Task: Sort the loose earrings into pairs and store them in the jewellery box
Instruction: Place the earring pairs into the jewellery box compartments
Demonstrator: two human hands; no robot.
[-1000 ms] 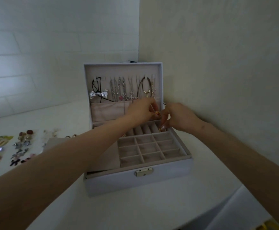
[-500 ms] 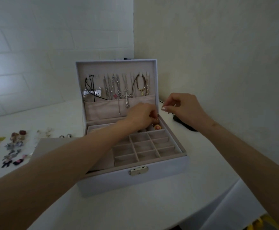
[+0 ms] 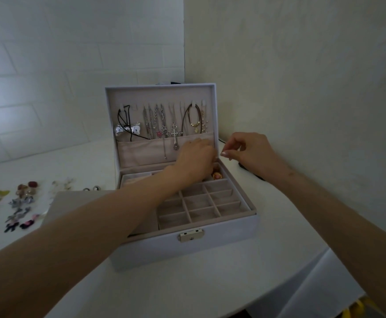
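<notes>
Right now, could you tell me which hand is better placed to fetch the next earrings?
Probably the left hand: the loose earrings lie on its side of the jewellery box. The right hand hovers beyond the box's far right edge.

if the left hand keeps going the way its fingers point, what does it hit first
Probably the gold and red earring in the back right compartment of the jewellery box, just beyond the left hand; depth is hard to judge.

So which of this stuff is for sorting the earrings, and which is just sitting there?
For the job:
open white jewellery box
gold-and-red earring in its back compartment
rows of loose colourful earrings on the table
left hand
right hand

Just there:
hanging necklaces in the lid
flat beige tray
</notes>
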